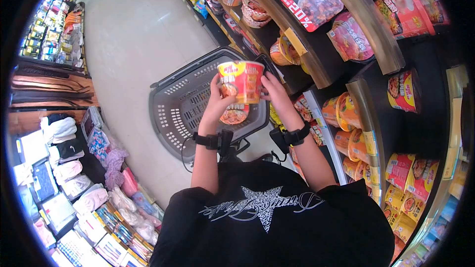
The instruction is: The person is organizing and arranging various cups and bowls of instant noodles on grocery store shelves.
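A red and yellow instant noodle cup is held upright between my two hands, above the shopping basket. My left hand is closed round its left side. My right hand presses against its right side with the fingers. Beneath them is the grey plastic shopping basket with slotted walls. Inside it, partly hidden by the cup, sits another noodle package with a picture of food on it. Black straps with small devices circle both my wrists.
Store shelves with cup noodles line the right side. A red promotional sign hangs at their upper part. To the left, across a pale tiled aisle floor, stand shelves of folded textiles and stationery.
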Available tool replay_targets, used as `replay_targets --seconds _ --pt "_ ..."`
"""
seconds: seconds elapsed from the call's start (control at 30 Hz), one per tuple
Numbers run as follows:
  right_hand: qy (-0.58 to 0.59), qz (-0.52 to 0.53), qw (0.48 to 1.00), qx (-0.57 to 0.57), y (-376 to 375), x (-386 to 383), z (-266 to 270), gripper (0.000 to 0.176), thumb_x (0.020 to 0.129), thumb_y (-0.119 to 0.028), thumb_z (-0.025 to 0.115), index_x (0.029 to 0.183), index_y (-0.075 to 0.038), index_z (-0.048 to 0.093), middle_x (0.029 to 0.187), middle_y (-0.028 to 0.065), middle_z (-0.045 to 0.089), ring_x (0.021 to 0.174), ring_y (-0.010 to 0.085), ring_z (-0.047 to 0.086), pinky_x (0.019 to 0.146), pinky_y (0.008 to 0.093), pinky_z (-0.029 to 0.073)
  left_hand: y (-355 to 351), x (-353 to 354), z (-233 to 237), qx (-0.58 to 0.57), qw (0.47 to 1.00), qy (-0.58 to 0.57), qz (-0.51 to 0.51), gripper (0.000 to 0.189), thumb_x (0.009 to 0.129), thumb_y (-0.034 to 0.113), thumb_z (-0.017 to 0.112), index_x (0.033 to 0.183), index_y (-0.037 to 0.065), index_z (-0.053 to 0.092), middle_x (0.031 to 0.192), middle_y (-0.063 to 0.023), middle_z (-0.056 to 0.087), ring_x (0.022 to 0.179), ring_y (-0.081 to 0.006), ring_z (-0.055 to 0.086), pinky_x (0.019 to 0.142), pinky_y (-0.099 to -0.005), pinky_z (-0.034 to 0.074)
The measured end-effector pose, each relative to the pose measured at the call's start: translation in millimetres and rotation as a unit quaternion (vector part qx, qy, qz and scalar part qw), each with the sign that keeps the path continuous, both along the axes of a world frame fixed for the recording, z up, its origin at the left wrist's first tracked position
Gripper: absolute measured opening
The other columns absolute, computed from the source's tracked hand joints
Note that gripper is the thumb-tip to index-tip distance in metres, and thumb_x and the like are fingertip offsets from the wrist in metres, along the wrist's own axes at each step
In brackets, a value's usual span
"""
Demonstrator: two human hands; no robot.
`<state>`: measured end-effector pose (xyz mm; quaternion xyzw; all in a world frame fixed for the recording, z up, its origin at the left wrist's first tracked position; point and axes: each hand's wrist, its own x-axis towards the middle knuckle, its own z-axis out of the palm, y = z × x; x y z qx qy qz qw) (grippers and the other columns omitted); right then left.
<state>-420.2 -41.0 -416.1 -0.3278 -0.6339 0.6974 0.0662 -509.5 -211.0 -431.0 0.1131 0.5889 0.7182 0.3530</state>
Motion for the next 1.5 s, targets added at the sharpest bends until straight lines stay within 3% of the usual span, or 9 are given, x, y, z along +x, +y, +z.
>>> replay_targets --seconds 0.2,0.4,0.43,0.73,0.93,1.07,1.1,1.27,1.5 --pt "-0.088 -0.001 0.974 -0.211 -3.5 2.1 -20.6 0.058 0.088 -0.057 0.045 0.122 -0.011 0.046 0.119 0.0083 0.049 0.104 0.0208 0.050 0.088 0.0374 0.042 -3.8 -3.1 -35.0 0.008 0.998 -0.056 0.038 0.070 0.078 0.021 0.059 0.135 0.004 0.021 0.125 -0.0136 0.038 0.117 -0.0205 0.039 0.097 -0.0324 0.034" --pt "-0.032 0.008 0.980 -0.194 -21.2 5.9 -57.2 0.049 0.092 -0.042 0.046 0.124 -0.005 0.046 0.116 0.0107 0.054 0.110 0.0197 0.050 0.094 0.0326 0.039 -8.0 8.2 -77.3 -0.075 0.984 -0.120 0.111 0.066 0.088 0.046 0.052 0.130 0.001 0.030 0.128 -0.0128 0.041 0.119 -0.0205 0.042 0.102 -0.0328 0.031" --pt "-0.035 0.042 0.995 -0.078 -19.0 7.5 -96.8 0.047 0.093 -0.037 0.048 0.125 -0.003 0.047 0.119 0.0125 0.054 0.111 0.0189 0.051 0.091 0.0296 0.041 -8.4 11.7 -80.8 -0.078 0.985 -0.120 0.101 0.066 0.088 0.045 0.053 0.131 0.000 0.030 0.129 -0.0129 0.041 0.119 -0.0206 0.042 0.101 -0.0328 0.031" --pt "-0.063 0.112 0.986 -0.110 -34.1 23.7 -73.4 0.046 0.090 -0.031 0.052 0.127 -0.004 0.043 0.114 0.0091 0.055 0.103 0.0151 0.053 0.086 0.0268 0.042 -11.0 26.9 -38.3 -0.151 0.978 -0.067 0.126 0.065 0.086 0.041 0.055 0.126 -0.007 0.038 0.122 -0.0162 0.048 0.111 -0.0230 0.048 0.093 -0.0319 0.039" --pt "-0.064 0.114 0.989 -0.066 -31.0 53.1 -102.0 0.060 0.088 -0.034 0.054 0.135 -0.002 0.033 0.120 0.0108 0.052 0.109 0.0197 0.050 0.088 0.0306 0.042 -31.3 37.4 -140.5 -0.233 0.958 0.047 0.158 0.064 0.079 0.034 0.063 0.122 -0.008 0.044 0.117 -0.0207 0.054 0.109 -0.0242 0.052 0.093 -0.0327 0.040" --pt "-0.064 0.078 0.995 -0.018 -5.5 86.4 -72.7 0.068 0.085 -0.044 0.055 0.135 -0.003 0.034 0.119 0.0111 0.052 0.112 0.0230 0.047 0.090 0.0396 0.040 -27.8 62.1 -107.7 -0.369 0.901 0.135 0.182 0.078 0.072 0.034 0.068 0.131 -0.006 0.035 0.124 -0.0287 0.047 0.113 -0.0355 0.050 0.094 -0.0380 0.040" --pt "-0.073 0.060 0.995 -0.045 3.8 97.7 -62.5 0.062 0.085 -0.038 0.057 0.126 0.006 0.043 0.125 0.0180 0.049 0.116 0.0233 0.047 0.096 0.0312 0.037 -23.7 69.5 -99.4 -0.402 0.882 0.150 0.196 0.082 0.071 0.034 0.068 0.133 -0.004 0.031 0.127 -0.0304 0.042 0.116 -0.0383 0.046 0.096 -0.0399 0.038" --pt "-0.033 0.013 0.999 -0.032 33.0 162.8 -15.8 0.040 0.089 -0.039 0.051 0.118 -0.012 0.053 0.111 0.0008 0.055 0.102 0.0136 0.050 0.084 0.0314 0.041 9.8 99.1 -74.3 -0.518 0.786 0.248 0.228 0.093 0.070 0.035 0.068 0.142 0.006 0.016 0.137 -0.0360 0.022 0.126 -0.0482 0.028 0.105 -0.0468 0.025" --pt "0.127 -0.063 0.989 0.044 54.9 253.6 61.5 0.029 0.092 -0.022 0.047 0.114 -0.006 0.057 0.106 0.0027 0.058 0.099 0.0123 0.053 0.086 0.0272 0.041 97.7 177.7 28.3 -0.258 0.860 0.412 0.155 0.089 0.069 0.021 0.071 0.138 -0.002 0.021 0.139 -0.0337 0.019 0.130 -0.0449 0.021 0.107 -0.0479 0.017"
